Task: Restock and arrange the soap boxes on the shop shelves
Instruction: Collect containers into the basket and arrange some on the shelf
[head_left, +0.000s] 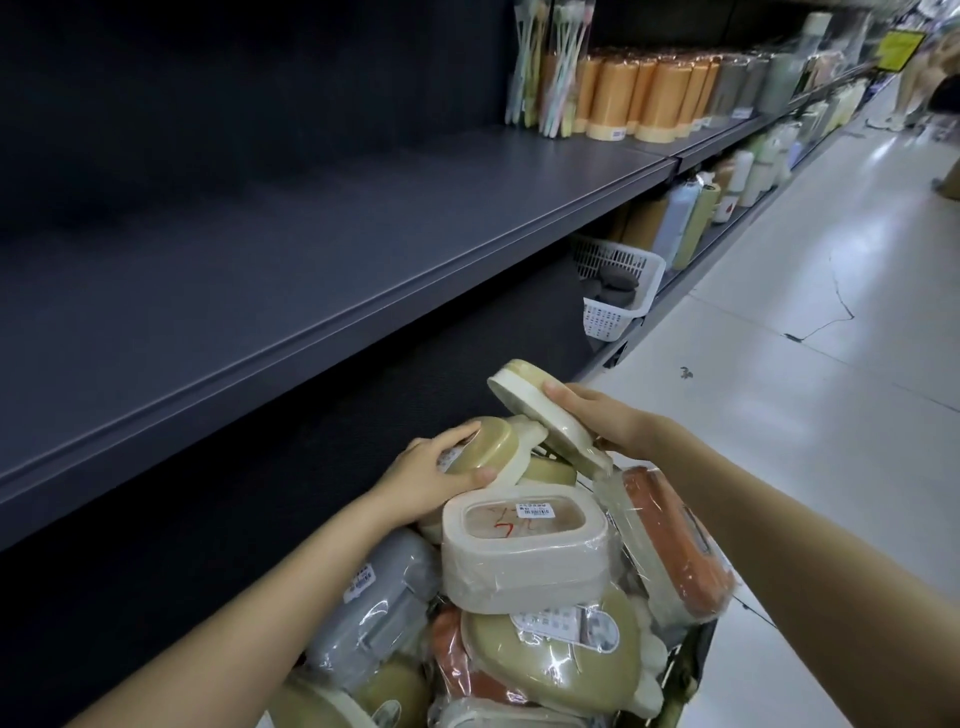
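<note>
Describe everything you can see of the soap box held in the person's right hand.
The soap box is oval, cream plastic with an olive-tan top, wrapped in clear film. It is tilted on edge above the pile of boxes in the cart. The right hand holds it at its right side in a grip; its lower end seems to touch a neighbouring box.

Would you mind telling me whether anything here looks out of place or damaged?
The soap boxes lie jumbled in the cart, tilted every way, not stacked. The floor has a thin dark crack and a small dark scrap lying on it. Nothing looks spilled.
</note>
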